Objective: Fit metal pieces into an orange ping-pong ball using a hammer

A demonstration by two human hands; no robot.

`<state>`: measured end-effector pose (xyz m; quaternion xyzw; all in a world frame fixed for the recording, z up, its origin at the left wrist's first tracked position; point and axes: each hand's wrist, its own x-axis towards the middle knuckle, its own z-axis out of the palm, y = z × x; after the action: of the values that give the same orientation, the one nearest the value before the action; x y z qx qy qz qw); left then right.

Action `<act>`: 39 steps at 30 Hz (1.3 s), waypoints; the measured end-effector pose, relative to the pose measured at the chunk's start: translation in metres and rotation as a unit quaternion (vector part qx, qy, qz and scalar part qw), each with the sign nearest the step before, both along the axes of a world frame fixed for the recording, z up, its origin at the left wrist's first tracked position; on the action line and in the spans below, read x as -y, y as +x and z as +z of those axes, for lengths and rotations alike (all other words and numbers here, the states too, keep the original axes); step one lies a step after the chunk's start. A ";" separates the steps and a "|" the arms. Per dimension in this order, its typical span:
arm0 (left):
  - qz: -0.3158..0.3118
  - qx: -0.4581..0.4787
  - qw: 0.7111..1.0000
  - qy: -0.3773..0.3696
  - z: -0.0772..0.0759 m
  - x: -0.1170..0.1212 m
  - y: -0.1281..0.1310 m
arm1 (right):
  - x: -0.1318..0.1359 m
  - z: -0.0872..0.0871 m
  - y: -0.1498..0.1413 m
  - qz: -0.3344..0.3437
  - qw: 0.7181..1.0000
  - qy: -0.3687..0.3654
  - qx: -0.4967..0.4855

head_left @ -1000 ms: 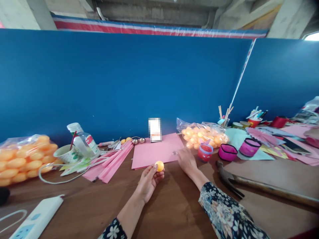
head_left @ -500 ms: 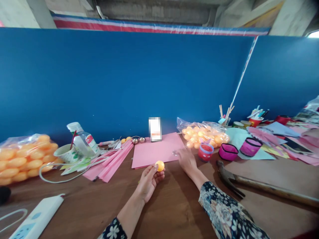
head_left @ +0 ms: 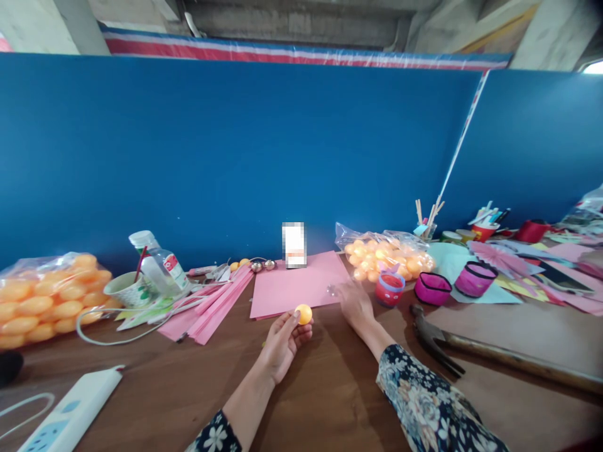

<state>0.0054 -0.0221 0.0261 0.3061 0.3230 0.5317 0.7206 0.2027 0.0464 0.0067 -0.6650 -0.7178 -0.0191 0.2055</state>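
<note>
Pinching an orange ball (head_left: 305, 314) is the left hand (head_left: 282, 346), while near a ball-filled bag (head_left: 345, 234), the right hand (head_left: 357, 304) has an unclear, half-hidden grip.

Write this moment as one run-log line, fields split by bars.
Left hand: pinching small round orange ball | Right hand: at small shiny silver object, grip unclear | Nearby: flat pink paper, wooden-handled metal hammer

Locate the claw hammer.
In the head view, the claw hammer lies at the lower right, right of the right hand, its metal head just in front of the left magenta container.
</note>
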 end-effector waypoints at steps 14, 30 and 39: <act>0.001 -0.001 1.000 -0.005 0.000 0.000 0.000 | -0.001 -0.002 0.002 -0.006 1.000 0.019 0.000; 0.003 0.001 1.000 -0.007 -0.003 -0.002 -0.001 | 0.017 0.014 -0.007 -0.025 0.993 0.107 -0.032; 0.013 0.011 1.000 -0.009 -0.004 -0.003 0.000 | 0.022 0.016 -0.020 0.032 0.952 0.075 -0.296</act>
<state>0.0057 -0.0193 0.0222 0.2899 0.3239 0.5416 0.7195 0.1829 0.0242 0.0228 -0.5998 -0.6422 0.1315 0.4588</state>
